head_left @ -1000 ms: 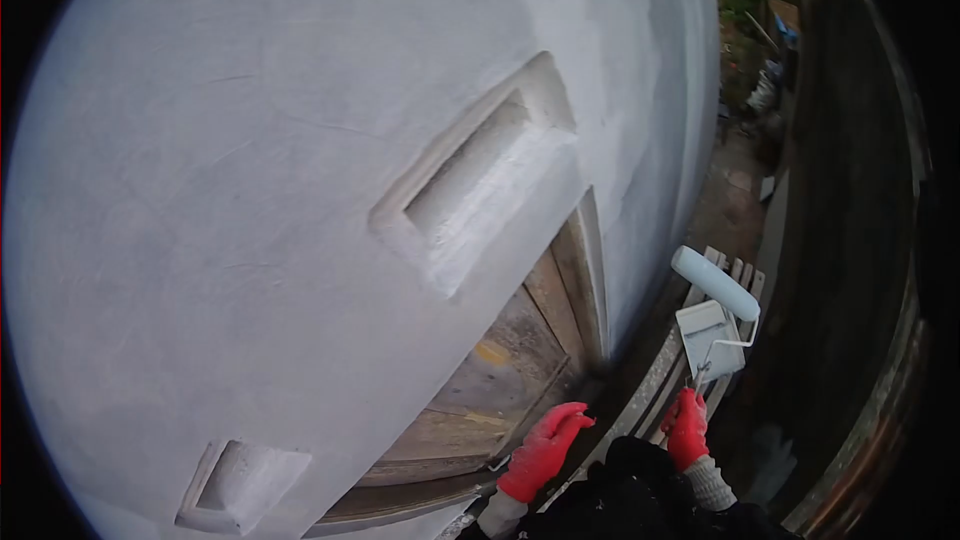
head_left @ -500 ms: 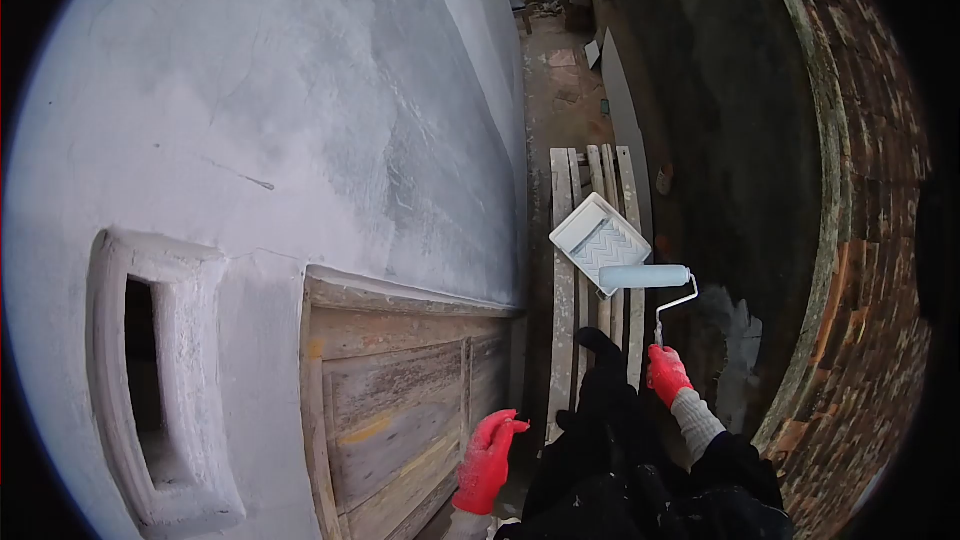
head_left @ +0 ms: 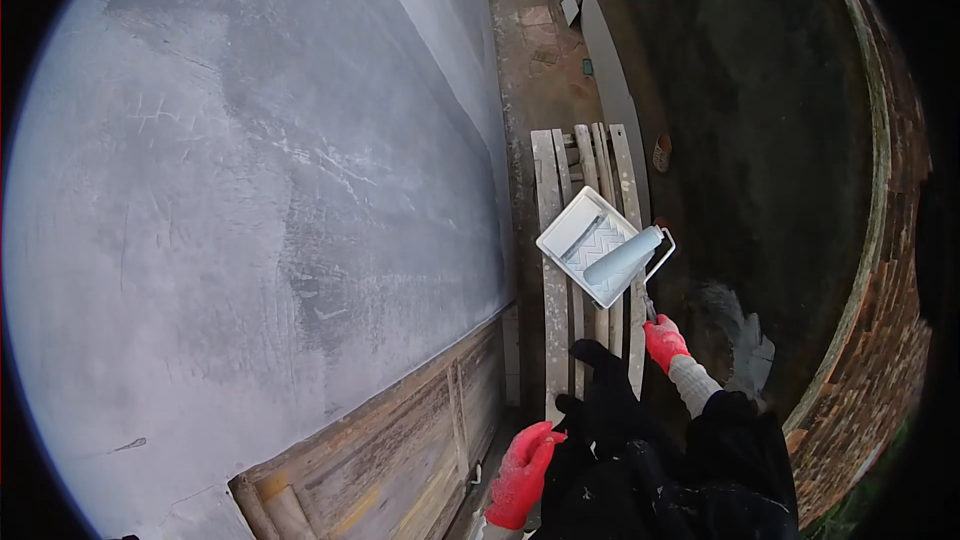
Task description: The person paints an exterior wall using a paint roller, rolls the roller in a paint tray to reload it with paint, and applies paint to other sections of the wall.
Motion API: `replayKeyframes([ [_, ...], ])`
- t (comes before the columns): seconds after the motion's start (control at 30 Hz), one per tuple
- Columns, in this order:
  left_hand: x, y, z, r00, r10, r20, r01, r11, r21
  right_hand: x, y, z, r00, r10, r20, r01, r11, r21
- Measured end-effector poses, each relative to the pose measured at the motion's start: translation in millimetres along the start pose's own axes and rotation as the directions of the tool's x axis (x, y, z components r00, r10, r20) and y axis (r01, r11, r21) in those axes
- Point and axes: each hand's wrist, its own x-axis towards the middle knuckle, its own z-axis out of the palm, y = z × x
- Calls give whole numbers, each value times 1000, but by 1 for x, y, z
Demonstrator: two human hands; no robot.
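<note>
In a red glove, my right hand (head_left: 667,342) is closed round the handle of a paint roller (head_left: 622,258). The roller's pale blue sleeve lies over the ridged part of a white paint tray (head_left: 570,230); whether it touches the tray is hard to tell. That tray rests on a paint-spattered slatted wooden bench (head_left: 549,180). My left hand (head_left: 522,475), also in a red glove, holds nothing, its fingers slightly bent and apart. It is near the wooden door (head_left: 390,450), left of my dark-clothed legs.
A large grey-white wall (head_left: 250,190), unevenly coated, fills the left side. Right of the bench stand a dark wall (head_left: 750,120) with a pale patch and a tiled ledge (head_left: 860,390). A paved path (head_left: 540,40) runs beyond the bench.
The view has swung from the wall recess toward the bench and path. The roller in my right hand has turned and moved left over the tray. My left hand remains free.
</note>
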Motion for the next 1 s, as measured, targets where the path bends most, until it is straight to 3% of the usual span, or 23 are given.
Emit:
replayKeyframes([
  [0.07, 15, 5, 5, 984, 41, 173, -25, 996, -88, 34, 8, 12, 977, -155, -143, 152, 988, -28],
  [0.1, 21, 7, 6, 984, 35, 175, -19, 996, -90, 27, -9, 7, 969, -187, -160, 177, 981, -77],
  [0.17, 38, 8, 6, 906, 122, 405, -203, 966, 162, 19, -34, 3, 971, -173, -163, 158, 982, -104],
  [0.3, 87, -38, 9, 884, 14, 467, -118, 974, 195, 47, -65, 15, 964, -182, -192, 159, 979, -127],
  [0.37, 129, -79, 5, 950, 23, 311, -115, 953, 280, 91, -56, 33, 953, -208, -220, 181, 974, -138],
  [0.4, 151, -101, 6, 951, 20, 310, -110, 954, 277, 109, -52, 43, 954, -207, -217, 179, 974, -142],
  [0.47, 203, -140, 10, 997, 10, 70, -28, 964, 264, 149, -50, 63, 909, -273, -316, 204, 951, -234],
  [0.53, 258, -168, 23, 999, -5, 39, -5, 968, 252, 184, -54, 73, 919, -254, -300, 172, 946, -274],
  [0.6, 317, -216, 36, 999, -2, -53, 21, 933, 360, 226, -40, 90, 897, -273, -347, 161, 934, -319],
  [0.7, 394, -258, 72, 989, -124, -75, 142, 936, 321, 275, -21, 102, 871, -308, -384, 193, 932, -308],
  [0.8, 448, -296, 109, 990, -141, -29, 144, 960, 239, 314, -2, 116, 862, -324, -391, 231, 936, -266],
  [0.83, 474, -334, 122, 999, -47, -20, 50, 978, 202, 327, 7, 122, 862, -358, -360, 290, 929, -230],
  [0.93, 529, -384, 155, 997, -2, -79, 22, 968, 250, 337, 21, 133, 857, -426, -290, 392, 904, -169],
  [1.0, 552, -403, 167, 989, 88, -121, -68, 984, 165, 349, 49, 132, 786, -540, -302, 516, 841, -163],
])
